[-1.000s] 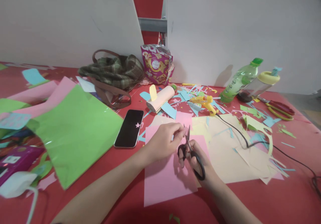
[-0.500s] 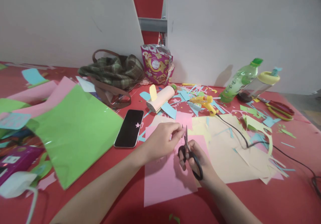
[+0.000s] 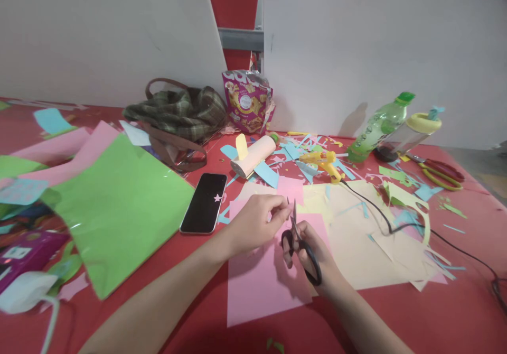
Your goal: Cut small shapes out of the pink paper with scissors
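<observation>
My right hand [image 3: 312, 248] is closed round the handles of black-handled scissors [image 3: 293, 228], whose blades point away from me and stand slightly apart. Just left of the blades, my left hand [image 3: 263, 216] pinches with thumb and forefinger; a tiny pink piece seems to be at the fingertips, too small to make out for sure. Both hands are above a pink paper sheet [image 3: 261, 296] on the red table. A small pink paper star [image 3: 217, 198] lies on a black phone [image 3: 204, 203] left of my left hand.
Behind my hands lie a paper tube with blue wings [image 3: 255, 156] and a yellow glue gun [image 3: 322, 164], its cord [image 3: 372, 206] running right. Green sheets [image 3: 127, 216] spread leftward. A bottle [image 3: 382, 127], pliers [image 3: 439, 171], a snack bag [image 3: 249, 100] and a plaid bag [image 3: 182, 111] stand or lie farther back.
Almost nothing differs. Both hands keep their place over the pink sheet, and the scissors have shifted only very slightly.
</observation>
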A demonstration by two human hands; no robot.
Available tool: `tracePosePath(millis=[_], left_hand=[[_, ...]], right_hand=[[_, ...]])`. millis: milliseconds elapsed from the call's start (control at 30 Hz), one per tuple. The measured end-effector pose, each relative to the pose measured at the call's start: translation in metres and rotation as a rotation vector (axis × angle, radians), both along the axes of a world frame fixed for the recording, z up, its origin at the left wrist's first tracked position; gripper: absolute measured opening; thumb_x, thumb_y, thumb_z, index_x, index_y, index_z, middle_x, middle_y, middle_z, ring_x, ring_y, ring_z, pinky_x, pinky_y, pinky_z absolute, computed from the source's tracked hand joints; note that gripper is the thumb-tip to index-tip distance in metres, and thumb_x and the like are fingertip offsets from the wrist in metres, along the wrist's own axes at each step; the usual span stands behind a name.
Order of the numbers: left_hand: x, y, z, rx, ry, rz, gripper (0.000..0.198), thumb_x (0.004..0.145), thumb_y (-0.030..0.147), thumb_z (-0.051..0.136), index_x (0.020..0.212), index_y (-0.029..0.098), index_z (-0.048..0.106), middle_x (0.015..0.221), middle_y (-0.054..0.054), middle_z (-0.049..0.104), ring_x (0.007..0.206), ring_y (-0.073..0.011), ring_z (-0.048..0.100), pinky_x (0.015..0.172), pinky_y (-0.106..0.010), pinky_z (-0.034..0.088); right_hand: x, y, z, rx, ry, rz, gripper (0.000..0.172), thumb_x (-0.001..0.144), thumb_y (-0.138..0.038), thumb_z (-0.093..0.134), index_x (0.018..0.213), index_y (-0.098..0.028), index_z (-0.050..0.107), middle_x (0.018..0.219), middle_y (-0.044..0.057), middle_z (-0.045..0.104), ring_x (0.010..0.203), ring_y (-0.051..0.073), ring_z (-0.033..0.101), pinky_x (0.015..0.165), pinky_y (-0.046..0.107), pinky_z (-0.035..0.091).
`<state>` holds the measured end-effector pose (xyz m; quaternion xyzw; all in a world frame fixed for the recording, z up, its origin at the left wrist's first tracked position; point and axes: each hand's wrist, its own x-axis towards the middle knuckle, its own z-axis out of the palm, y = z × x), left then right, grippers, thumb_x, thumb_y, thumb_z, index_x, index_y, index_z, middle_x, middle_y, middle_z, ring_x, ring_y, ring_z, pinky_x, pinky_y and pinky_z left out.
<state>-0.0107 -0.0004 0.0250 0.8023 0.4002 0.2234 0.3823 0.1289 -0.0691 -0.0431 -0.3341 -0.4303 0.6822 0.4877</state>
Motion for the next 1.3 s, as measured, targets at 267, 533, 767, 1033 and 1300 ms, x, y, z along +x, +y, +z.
tracePosePath(millis=[267, 533, 767, 1033, 1300], left_hand=[[0.004, -0.002, -0.009, -0.044, -0.096, 0.032, 0.026, 0.080, 0.024, 0.034, 0.057, 0.015, 0.043, 0.055, 0.004, 0.045, 0.053, -0.0074, 0.040, 0.052, -0.019, 0.031], [0.008, -0.005, -0.013, -0.118, -0.193, 0.081, 0.023, 0.078, 0.021, 0.037, 0.057, 0.015, 0.041, 0.055, 0.005, 0.043, 0.054, -0.0068, 0.040, 0.052, -0.017, 0.031], [0.012, -0.010, -0.018, -0.157, -0.260, 0.135, 0.021, 0.078, 0.020, 0.038, 0.057, 0.015, 0.041, 0.056, 0.004, 0.044, 0.055, -0.0069, 0.043, 0.055, -0.017, 0.034], [0.017, -0.016, -0.020, -0.215, -0.316, 0.176, 0.023, 0.079, 0.026, 0.037, 0.059, 0.017, 0.039, 0.051, 0.004, 0.047, 0.046, -0.0072, 0.047, 0.047, -0.018, 0.036], [0.020, -0.020, -0.021, -0.220, -0.335, 0.225, 0.022, 0.078, 0.025, 0.037, 0.057, 0.017, 0.040, 0.045, 0.005, 0.046, 0.038, -0.0063, 0.045, 0.040, -0.018, 0.034]], right_hand=[[-0.001, 0.000, 0.001, 0.019, 0.037, 0.001, 0.031, 0.070, -0.047, 0.053, 0.075, -0.022, 0.034, 0.067, -0.001, 0.043, 0.055, 0.012, 0.044, 0.047, 0.024, 0.036], [-0.002, -0.001, 0.005, 0.032, 0.061, -0.006, 0.029, 0.072, -0.044, 0.052, 0.075, -0.022, 0.034, 0.069, -0.001, 0.043, 0.058, 0.011, 0.043, 0.051, 0.024, 0.038], [-0.002, -0.002, 0.004, 0.042, 0.051, -0.011, 0.027, 0.073, -0.044, 0.050, 0.076, -0.022, 0.034, 0.068, -0.001, 0.043, 0.055, 0.011, 0.044, 0.047, 0.024, 0.038], [-0.002, -0.001, 0.002, 0.038, 0.028, -0.027, 0.027, 0.073, -0.044, 0.050, 0.076, -0.022, 0.035, 0.069, -0.002, 0.043, 0.052, 0.010, 0.045, 0.048, 0.024, 0.037], [-0.004, -0.002, 0.002, 0.038, 0.007, -0.051, 0.028, 0.073, -0.044, 0.050, 0.075, -0.022, 0.034, 0.068, -0.002, 0.043, 0.050, 0.009, 0.045, 0.048, 0.024, 0.039]])
